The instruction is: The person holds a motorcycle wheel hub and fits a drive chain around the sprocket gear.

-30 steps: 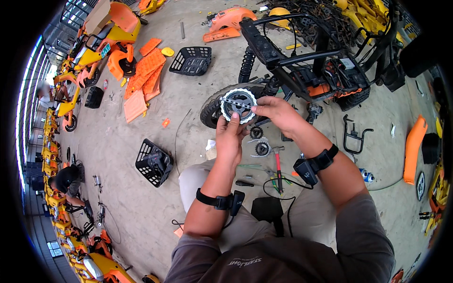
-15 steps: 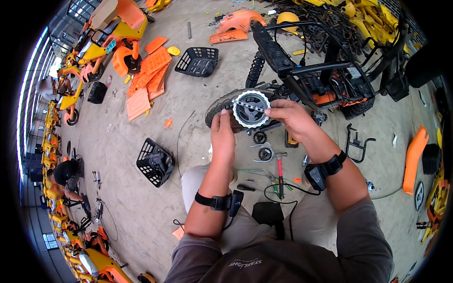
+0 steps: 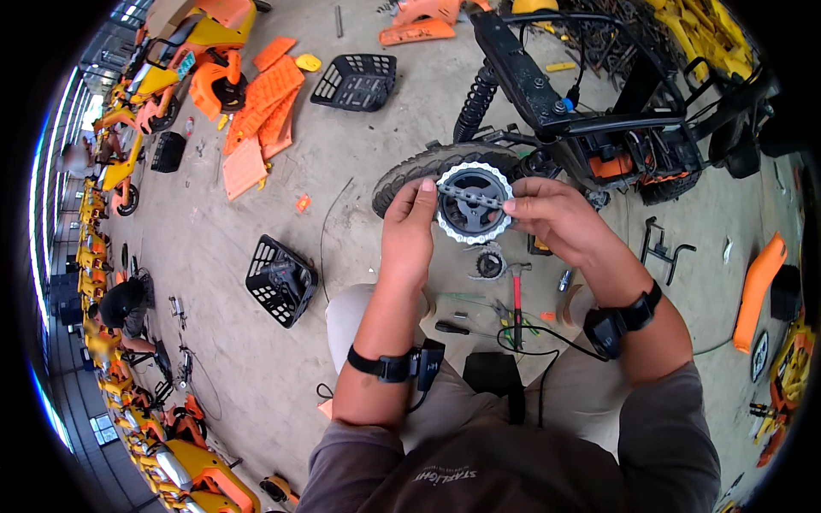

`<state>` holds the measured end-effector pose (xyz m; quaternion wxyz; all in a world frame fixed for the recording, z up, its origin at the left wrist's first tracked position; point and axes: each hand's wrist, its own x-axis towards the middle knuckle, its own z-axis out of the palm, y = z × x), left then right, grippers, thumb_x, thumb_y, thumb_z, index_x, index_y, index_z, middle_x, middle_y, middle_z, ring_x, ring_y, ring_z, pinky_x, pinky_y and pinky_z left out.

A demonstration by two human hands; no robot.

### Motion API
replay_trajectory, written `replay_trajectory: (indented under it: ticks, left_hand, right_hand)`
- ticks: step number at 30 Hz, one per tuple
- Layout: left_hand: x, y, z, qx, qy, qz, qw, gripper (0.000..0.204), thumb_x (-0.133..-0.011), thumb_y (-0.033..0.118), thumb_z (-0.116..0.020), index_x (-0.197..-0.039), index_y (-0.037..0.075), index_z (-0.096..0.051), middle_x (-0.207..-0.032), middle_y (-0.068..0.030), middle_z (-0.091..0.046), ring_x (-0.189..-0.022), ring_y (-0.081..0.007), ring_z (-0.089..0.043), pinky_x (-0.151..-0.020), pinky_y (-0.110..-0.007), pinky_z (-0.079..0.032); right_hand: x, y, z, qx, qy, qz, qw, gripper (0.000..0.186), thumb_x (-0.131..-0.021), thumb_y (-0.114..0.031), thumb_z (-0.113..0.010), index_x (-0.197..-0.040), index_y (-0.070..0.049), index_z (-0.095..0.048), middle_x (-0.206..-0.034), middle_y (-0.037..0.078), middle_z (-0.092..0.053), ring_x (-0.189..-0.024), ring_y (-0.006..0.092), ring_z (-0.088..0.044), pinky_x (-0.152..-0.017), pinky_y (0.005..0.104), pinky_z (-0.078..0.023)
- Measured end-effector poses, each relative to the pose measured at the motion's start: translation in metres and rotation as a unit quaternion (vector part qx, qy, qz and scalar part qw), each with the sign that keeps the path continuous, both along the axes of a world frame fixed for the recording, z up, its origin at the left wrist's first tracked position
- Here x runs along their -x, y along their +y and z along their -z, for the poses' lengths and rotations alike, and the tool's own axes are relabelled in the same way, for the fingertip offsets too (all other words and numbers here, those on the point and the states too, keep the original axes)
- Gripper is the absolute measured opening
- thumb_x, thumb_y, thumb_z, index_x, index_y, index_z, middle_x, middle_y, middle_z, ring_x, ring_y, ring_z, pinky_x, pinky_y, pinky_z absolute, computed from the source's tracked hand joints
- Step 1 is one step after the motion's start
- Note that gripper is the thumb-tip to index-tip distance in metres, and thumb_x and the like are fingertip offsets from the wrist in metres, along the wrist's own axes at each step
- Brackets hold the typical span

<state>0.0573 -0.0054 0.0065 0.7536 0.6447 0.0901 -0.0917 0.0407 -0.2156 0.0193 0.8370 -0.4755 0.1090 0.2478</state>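
Around us on the grey floor (image 3: 205,274) many things are lying. Ahead of us, toward the right, stands a black bike frame (image 3: 540,101), and a tyre (image 3: 409,177) is partly hidden behind our hands. Nearer to us are a small gear (image 3: 490,264) and a hammer (image 3: 516,309) with a red handle. On the left side we see a black basket (image 3: 275,309) with a dark tool (image 3: 289,278) inside, and farther some orange panels (image 3: 263,120).

The toothed wheel (image 3: 479,219) is raised between our two hands, with a short chain (image 3: 470,197) slanting across its face. The grip of our left hand (image 3: 405,227) is closed at the wheel's upper left edge, the thumb near one chain end; the grip of our right hand (image 3: 560,218) is closed at the right edge, the thumb by the other end
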Motion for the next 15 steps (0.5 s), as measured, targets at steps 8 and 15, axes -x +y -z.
replay_trajectory:
  ticks: [8,15]
  left_hand:
    - [-0.025,-0.009,0.007,-0.043,0.055,0.058,0.996,0.027,-0.101,0.025,-0.053,-0.110,0.001,-0.063,-0.098,-0.0016,-0.062,-0.094,-0.0087,-0.053,-0.085,-0.023,-0.041]
    - [-0.054,-0.001,0.034,-0.096,0.099,0.202,0.970,0.026,-0.097,0.017,-0.056,-0.113,-0.002,-0.062,-0.096,-0.0028,-0.063,-0.093,-0.0106,-0.054,-0.083,-0.025,-0.044]
  right_hand:
    - [0.002,-0.011,0.017,0.051,0.076,0.019,0.996,0.029,-0.088,-0.015,-0.071,-0.109,0.003,-0.062,-0.097,0.005,-0.065,-0.091,0.0105,-0.057,-0.082,0.0260,-0.046]
    - [-0.006,-0.017,0.039,0.156,0.101,-0.030,0.982,0.033,-0.088,-0.013,-0.071,-0.115,0.005,-0.061,-0.105,0.008,-0.066,-0.096,0.0127,-0.059,-0.088,0.0282,-0.047]
